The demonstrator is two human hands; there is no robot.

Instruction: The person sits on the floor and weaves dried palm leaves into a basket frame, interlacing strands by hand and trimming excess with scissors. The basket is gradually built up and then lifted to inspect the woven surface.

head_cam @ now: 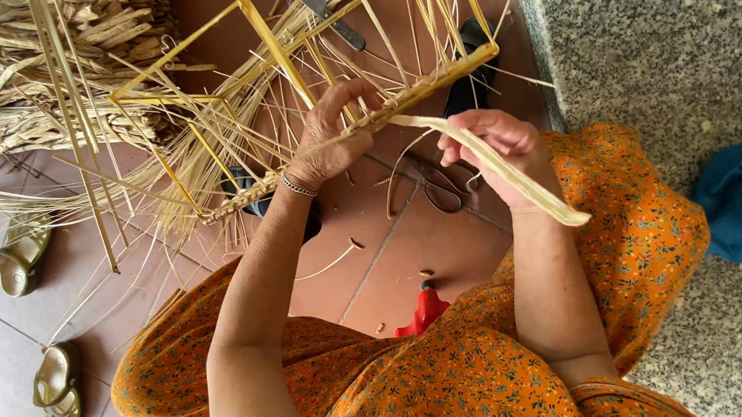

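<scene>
Orange dress (468, 385); pale flat reed strip (518, 176), woven rim (361, 125).

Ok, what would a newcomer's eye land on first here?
Probably the yellow wire frame at top centre, with pale straw strands woven along its lower rim. The left hand grips that woven rim while the right hand holds a flat straw strip leading off it. Next, the orange floral dress filling the bottom.

– How are the hands set?
– Left hand (329, 138) raised, fingers (348, 98) curled over in a pinch. Right hand (491, 151) just beside those fingers, palm up, fingers folded shut.
</scene>
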